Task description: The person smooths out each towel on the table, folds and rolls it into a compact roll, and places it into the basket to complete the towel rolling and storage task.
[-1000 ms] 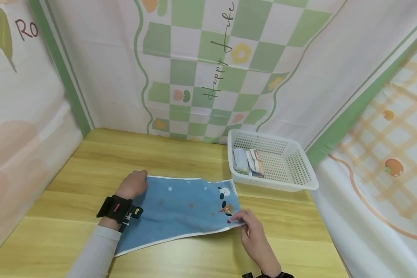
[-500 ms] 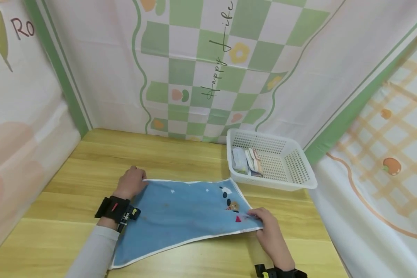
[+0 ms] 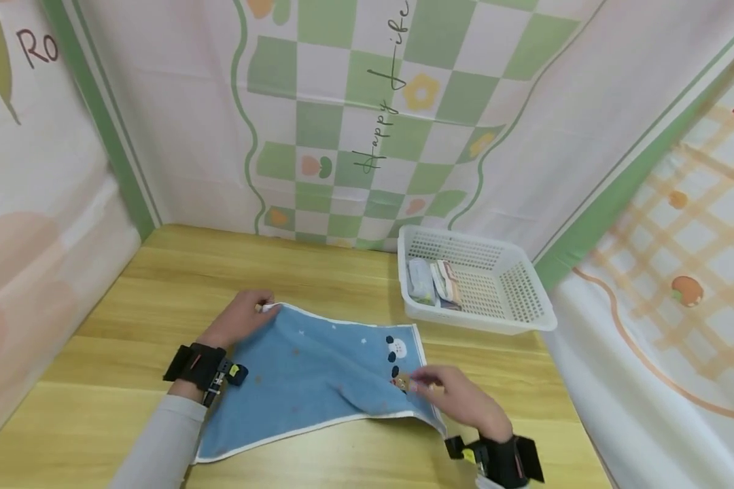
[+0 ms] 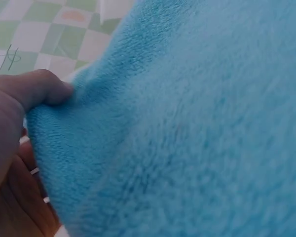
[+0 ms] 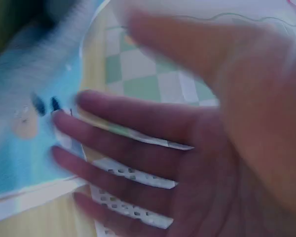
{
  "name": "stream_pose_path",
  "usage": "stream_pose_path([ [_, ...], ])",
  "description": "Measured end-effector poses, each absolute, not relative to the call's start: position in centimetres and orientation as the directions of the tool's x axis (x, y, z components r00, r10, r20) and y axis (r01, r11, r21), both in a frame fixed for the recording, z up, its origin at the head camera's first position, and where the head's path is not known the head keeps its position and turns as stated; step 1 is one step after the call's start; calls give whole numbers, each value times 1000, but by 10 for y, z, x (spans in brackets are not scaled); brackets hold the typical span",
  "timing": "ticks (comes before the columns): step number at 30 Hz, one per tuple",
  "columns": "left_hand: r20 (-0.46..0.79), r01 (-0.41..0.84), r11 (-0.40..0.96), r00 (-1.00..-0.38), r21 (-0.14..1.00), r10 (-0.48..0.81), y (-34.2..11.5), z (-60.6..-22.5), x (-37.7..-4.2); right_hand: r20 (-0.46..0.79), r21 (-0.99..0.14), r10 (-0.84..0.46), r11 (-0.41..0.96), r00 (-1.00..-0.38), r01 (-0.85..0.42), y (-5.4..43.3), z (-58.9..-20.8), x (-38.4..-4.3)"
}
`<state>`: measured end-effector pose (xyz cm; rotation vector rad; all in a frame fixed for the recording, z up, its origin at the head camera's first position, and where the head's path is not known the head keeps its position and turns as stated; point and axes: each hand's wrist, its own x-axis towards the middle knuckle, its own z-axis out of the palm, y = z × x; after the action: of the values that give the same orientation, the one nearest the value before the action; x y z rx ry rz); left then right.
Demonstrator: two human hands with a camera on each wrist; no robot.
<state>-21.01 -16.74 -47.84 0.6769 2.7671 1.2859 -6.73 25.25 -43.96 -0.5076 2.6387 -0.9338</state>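
A blue towel (image 3: 318, 373) with a white border, small stars and printed animal faces is spread across the wooden table, its right front part lifted in a fold. My left hand (image 3: 238, 322) pinches its far left corner; in the left wrist view the thumb (image 4: 44, 88) presses on the fuzzy blue cloth (image 4: 187, 123). Over the printed right end is my right hand (image 3: 461, 401). The right wrist view shows its fingers (image 5: 138, 113) straight and spread beside the towel, gripping nothing, with the thumb apart.
At the back right of the table (image 3: 220, 265) stands a white perforated basket (image 3: 508, 322), with folded cloths (image 3: 423, 282) at its left end. Printed curtains (image 3: 183, 136) enclose the table at the back and both sides.
My right hand has let go of the towel's near right corner, which has dropped, and moved back left over the print. My left hand has shifted right, raising the far left corner.
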Motion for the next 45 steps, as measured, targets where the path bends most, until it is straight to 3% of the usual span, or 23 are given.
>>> stream_pose_path([
  [5, 174, 397, 547, -894, 737, 414, -163, -472, -208, -7, -602, -318, 758, -948, -250, 233, -447, -117],
  [9, 151, 374, 565, -903, 735, 402, -161, -467, -207, -14, -465, -250, 859, -968, -215, 225, -468, -149],
  [12, 115, 347, 582, -910, 736, 398, -165, -463, -206, -57, -421, -243, 885, -968, -197, 225, -484, -161],
  [21, 41, 316, 614, -907, 724, 419, -197, -458, -209, -37, -442, -228, 877, -973, -189, 246, -489, -160],
  [28, 197, 448, 650, -884, 613, 423, -210, -466, -216, -103, -383, -154, 918, -983, -104, 262, -484, -165],
  [45, 69, 285, 701, -945, 653, 320, -223, -488, -243, -81, -436, -72, 899, -994, -30, 262, -493, -162],
])
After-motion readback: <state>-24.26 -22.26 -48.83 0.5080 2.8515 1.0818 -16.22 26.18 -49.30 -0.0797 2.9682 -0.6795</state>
